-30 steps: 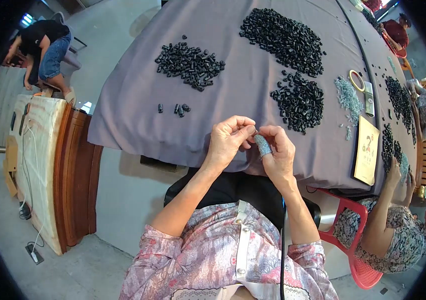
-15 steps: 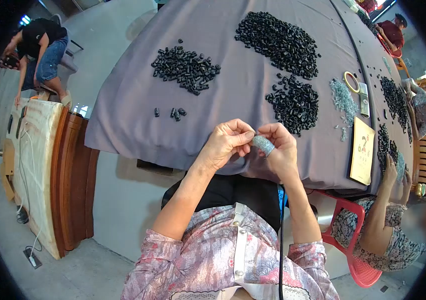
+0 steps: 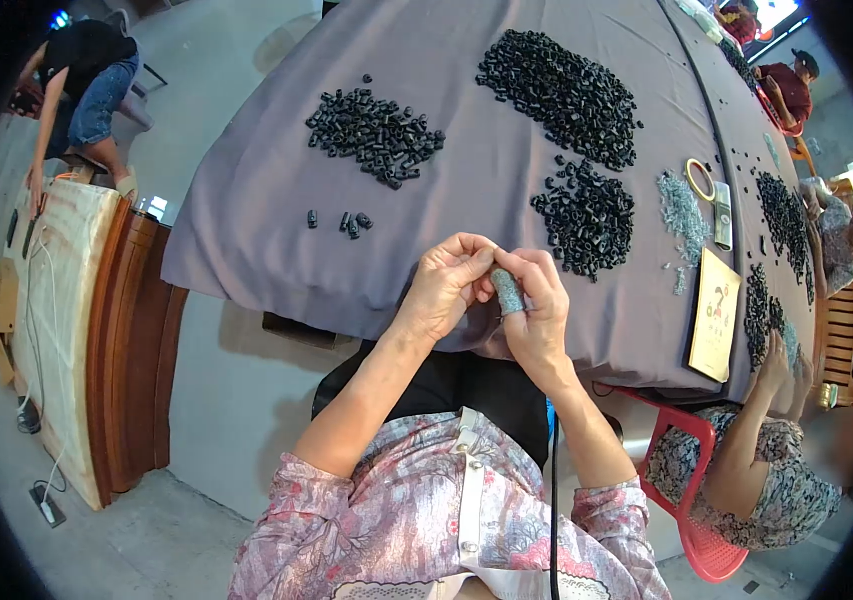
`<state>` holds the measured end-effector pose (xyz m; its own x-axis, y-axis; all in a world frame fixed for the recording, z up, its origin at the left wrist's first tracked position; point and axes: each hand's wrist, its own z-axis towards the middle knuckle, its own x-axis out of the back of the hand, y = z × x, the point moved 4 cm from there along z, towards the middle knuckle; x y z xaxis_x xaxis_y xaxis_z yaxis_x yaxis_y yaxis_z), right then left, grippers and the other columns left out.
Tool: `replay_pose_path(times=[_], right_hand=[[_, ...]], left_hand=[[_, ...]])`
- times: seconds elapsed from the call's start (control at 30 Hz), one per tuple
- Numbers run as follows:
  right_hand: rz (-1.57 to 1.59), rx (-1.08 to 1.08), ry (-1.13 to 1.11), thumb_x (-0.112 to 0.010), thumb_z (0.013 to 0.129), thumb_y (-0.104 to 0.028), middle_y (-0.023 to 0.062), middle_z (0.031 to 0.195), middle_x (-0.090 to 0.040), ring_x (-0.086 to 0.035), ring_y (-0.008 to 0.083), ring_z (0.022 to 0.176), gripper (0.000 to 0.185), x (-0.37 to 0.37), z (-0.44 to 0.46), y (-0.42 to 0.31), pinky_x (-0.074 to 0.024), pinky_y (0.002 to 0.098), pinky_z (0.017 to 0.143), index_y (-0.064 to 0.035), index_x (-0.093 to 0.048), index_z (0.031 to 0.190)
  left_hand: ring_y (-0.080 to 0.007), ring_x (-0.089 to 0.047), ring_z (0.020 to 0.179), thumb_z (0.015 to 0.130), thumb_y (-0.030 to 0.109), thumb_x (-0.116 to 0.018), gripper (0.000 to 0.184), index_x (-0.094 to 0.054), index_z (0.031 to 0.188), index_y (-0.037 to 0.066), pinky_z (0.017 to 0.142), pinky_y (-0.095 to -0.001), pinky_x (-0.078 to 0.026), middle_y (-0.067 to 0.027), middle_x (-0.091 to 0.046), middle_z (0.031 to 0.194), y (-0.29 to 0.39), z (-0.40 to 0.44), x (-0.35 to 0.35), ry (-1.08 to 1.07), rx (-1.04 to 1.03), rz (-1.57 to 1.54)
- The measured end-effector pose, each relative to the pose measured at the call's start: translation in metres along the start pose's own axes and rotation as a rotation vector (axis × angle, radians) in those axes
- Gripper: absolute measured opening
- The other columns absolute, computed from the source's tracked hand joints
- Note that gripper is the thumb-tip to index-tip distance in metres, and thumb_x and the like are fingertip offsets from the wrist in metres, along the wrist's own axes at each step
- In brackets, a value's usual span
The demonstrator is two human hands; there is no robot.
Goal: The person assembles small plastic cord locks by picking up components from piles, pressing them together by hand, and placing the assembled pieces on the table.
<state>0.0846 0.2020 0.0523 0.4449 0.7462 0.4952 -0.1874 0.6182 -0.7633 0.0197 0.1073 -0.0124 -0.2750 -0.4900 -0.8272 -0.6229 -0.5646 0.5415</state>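
Observation:
My left hand [image 3: 450, 287] and my right hand [image 3: 537, 305] meet fingertip to fingertip over the table's near edge. Both are closed in a pinch, and whatever lies between the fingers is too small or hidden to name. A grey, speckled sleeve-like cover [image 3: 508, 291] wraps my right thumb. Beyond my hands, small black cylindrical parts lie on the grey cloth [image 3: 427, 225]: a nearer right pile [image 3: 585, 220], a large far pile [image 3: 559, 98] and a left pile [image 3: 372, 137]. Several single black parts [image 3: 352, 224] lie apart, left of my hands.
To the right are small clear pieces [image 3: 682, 215], a tape roll [image 3: 700, 180], a slim box [image 3: 723, 215] and a yellow booklet [image 3: 715, 315]. A co-worker sits on a red chair [image 3: 692, 500]. Another person bends over a marble-topped table [image 3: 72, 330] at left.
My right hand has shifted slightly left and turned, its fingertips now against the left ones. The covered thumb points more upward. The person at left has bent lower.

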Motion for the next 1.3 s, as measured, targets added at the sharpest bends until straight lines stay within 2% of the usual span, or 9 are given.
replay_pose_path(times=[0.2, 0.3, 0.57, 0.67, 0.77, 0.87, 0.9, 1.0, 1.3], right_hand=[[-0.353, 0.171, 0.002, -0.055, 0.062, 0.006, 0.0122, 0.088, -0.055, -0.054, 0.0305, 0.083, 0.032, 0.028, 0.051, 0.021, -0.0447, 0.0365, 0.072, -0.0021, -0.061, 0.092], [-0.573, 0.246, -0.158, -0.054, 0.063, 0.005, 0.0105, 0.089, -0.053, -0.049, 0.0287, 0.086, 0.031, 0.028, 0.076, 0.05, -0.0416, 0.0369, 0.076, -0.0038, -0.062, 0.091], [-0.681, 0.28, -0.268, -0.054, 0.064, 0.002, 0.0083, 0.085, -0.05, -0.045, 0.0272, 0.084, 0.02, 0.012, 0.085, 0.071, -0.0382, 0.0364, 0.076, -0.0064, -0.059, 0.082], [-0.636, 0.296, -0.258, -0.057, 0.063, 0.001, 0.0092, 0.084, -0.052, -0.046, 0.0291, 0.083, 0.021, 0.015, 0.08, 0.058, -0.0384, 0.0383, 0.074, -0.0054, -0.057, 0.083], [-0.486, 0.253, -0.093, -0.059, 0.068, 0.001, 0.0086, 0.077, -0.054, -0.051, 0.0239, 0.075, 0.016, 0.025, 0.07, 0.035, -0.0413, 0.0351, 0.067, -0.0032, -0.056, 0.083], [0.025, -0.294, -0.149, -0.058, 0.077, -0.001, 0.006, 0.071, -0.056, -0.053, 0.0149, 0.067, 0.008, 0.027, 0.043, 0.037, -0.0426, 0.0283, 0.06, -0.0006, -0.054, 0.084], [0.184, -0.342, -0.185, -0.054, 0.085, -0.005, 0.003, 0.069, -0.056, -0.051, 0.0084, 0.066, 0.005, 0.023, 0.034, 0.039, -0.0413, 0.0225, 0.058, 0.0002, -0.054, 0.085], [0.431, -0.53, -0.257, -0.055, 0.087, -0.009, 0.0008, 0.073, -0.057, -0.051, 0.0062, 0.067, 0.007, 0.016, 0.013, 0.032, -0.0403, 0.0209, 0.057, -0.0019, -0.054, 0.085], [0.494, -0.556, -0.225, -0.054, 0.087, -0.008, 0.0025, 0.073, -0.059, -0.049, 0.0055, 0.062, 0.007, 0.005, 0.002, 0.037, -0.0388, 0.0193, 0.054, -0.0019, -0.055, 0.086]], left_hand=[[-0.0087, -0.053, 0.062, 0.086, 0.01, -0.058, 0.005, -0.058, 0.089, 0.006, 0.055, -0.0198, -0.044, -0.0043, -0.06, 0.076, 0.001, -0.005, 0.001, -0.031, 0.046, -0.026], [-0.0088, -0.053, 0.062, 0.086, 0.01, -0.058, 0.005, -0.058, 0.089, 0.006, 0.055, -0.0199, -0.044, -0.0043, -0.059, 0.077, 0.0, -0.004, 0.002, -0.054, 0.064, -0.05], [-0.0085, -0.053, 0.063, 0.086, 0.011, -0.057, 0.006, -0.058, 0.09, 0.006, 0.056, -0.0195, -0.045, -0.0048, -0.06, 0.078, 0.003, -0.005, 0.003, -0.057, 0.068, -0.047], [-0.0084, -0.054, 0.063, 0.087, 0.011, -0.057, 0.007, -0.057, 0.092, 0.005, 0.056, -0.0192, -0.045, -0.0051, -0.06, 0.079, 0.001, -0.005, 0.002, -0.055, 0.062, -0.024], [-0.0084, -0.054, 0.063, 0.087, 0.01, -0.056, 0.009, -0.056, 0.094, 0.005, 0.056, -0.0188, -0.045, -0.0056, -0.06, 0.079, 0.001, -0.006, 0.002, -0.02, 0.041, 0.013], [-0.008, -0.054, 0.063, 0.087, 0.008, -0.055, 0.01, -0.055, 0.096, 0.004, 0.055, -0.0179, -0.044, -0.006, -0.06, 0.08, -0.001, -0.006, 0.003, 0.006, 0.003, 0.064], [-0.0078, -0.054, 0.063, 0.087, 0.008, -0.055, 0.01, -0.054, 0.097, 0.004, 0.055, -0.0176, -0.044, -0.0061, -0.06, 0.08, -0.002, -0.005, 0.002, 0.007, -0.01, 0.083], [-0.0065, -0.053, 0.062, 0.087, 0.008, -0.055, 0.01, -0.054, 0.096, 0.004, 0.054, -0.0169, -0.043, -0.0054, -0.06, 0.079, -0.001, -0.007, 0.0, 0.041, 0.012, 0.177], [-0.0023, -0.049, 0.057, 0.089, 0.009, -0.053, 0.006, -0.055, 0.094, 0.007, 0.048, -0.0142, -0.036, -0.0003, -0.058, 0.074, -0.001, -0.01, -0.005, 0.049, -0.061, 0.419]])
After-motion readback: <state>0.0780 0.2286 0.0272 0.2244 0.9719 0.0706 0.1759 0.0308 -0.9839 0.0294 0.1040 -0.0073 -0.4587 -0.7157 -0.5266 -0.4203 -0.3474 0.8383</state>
